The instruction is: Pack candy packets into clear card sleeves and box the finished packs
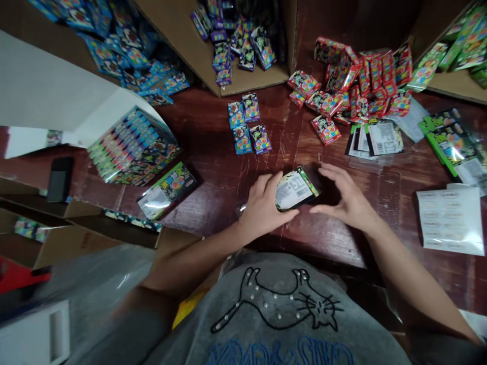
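My left hand [262, 205] is closed round the left end of a small flat pack [294, 190] with a white barcode label on its upper face and green and black edges. The fingers cover that end of the pack. Just off its right end, my right hand [346, 197] is held with thumb and fingers apart, nothing between them. Beyond the pack, two blue small boxes [242, 139] and two purple small boxes [261, 139] lie together on the dark red table [289, 152].
Red small boxes [365, 81] are heaped at the back right, near labelled sleeves [384, 138]. A sticker sheet [451, 220] lies far right. To the left stand a packed display of boxes [133, 147] and one finished-looking pack [167, 190]. A cardboard carton [251, 83] holds purple boxes.
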Action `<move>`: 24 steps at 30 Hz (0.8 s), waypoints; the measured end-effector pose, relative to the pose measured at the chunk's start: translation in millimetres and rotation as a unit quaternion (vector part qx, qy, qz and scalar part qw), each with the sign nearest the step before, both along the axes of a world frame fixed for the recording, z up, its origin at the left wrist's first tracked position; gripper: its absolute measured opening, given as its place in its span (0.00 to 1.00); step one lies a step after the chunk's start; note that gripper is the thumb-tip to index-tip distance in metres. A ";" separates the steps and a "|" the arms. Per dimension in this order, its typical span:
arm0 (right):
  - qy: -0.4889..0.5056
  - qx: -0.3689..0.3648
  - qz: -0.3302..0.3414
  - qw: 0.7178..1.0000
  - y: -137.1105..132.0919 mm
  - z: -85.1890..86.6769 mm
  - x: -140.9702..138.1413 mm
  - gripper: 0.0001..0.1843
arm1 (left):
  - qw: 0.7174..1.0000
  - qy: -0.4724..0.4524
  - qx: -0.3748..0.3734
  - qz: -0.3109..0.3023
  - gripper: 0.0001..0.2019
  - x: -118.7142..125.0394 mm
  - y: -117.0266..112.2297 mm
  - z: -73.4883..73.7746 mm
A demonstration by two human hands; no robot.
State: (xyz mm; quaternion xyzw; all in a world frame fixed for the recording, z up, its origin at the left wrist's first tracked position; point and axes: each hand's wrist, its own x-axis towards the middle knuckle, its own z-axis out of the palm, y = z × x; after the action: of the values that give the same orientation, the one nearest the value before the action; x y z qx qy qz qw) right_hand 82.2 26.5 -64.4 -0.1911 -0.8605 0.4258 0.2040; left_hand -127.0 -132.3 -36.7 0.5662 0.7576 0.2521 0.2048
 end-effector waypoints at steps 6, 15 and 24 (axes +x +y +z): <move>0.024 -0.149 -0.162 0.975 -23.4 21.0 35.0 0.21 | 0.961 -0.264 0.084 -0.008 0.35 40.3 23.7 1.0; 0.121 -0.173 -0.367 0.906 -76.7 13.0 54.7 0.23 | 0.901 -0.428 0.064 -0.023 0.26 63.0 41.5 -18.8; 0.080 -0.182 -0.347 0.916 -71.4 10.1 73.7 0.11 | 0.889 -0.456 -0.006 -0.046 0.09 69.1 59.0 -14.3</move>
State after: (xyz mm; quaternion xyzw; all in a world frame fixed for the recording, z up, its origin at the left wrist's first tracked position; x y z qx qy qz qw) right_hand 155.9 -44.9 -54.4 -0.4768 -0.6284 0.4914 0.3691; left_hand -57.9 -73.3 -51.1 0.4219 0.5555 0.4685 0.5422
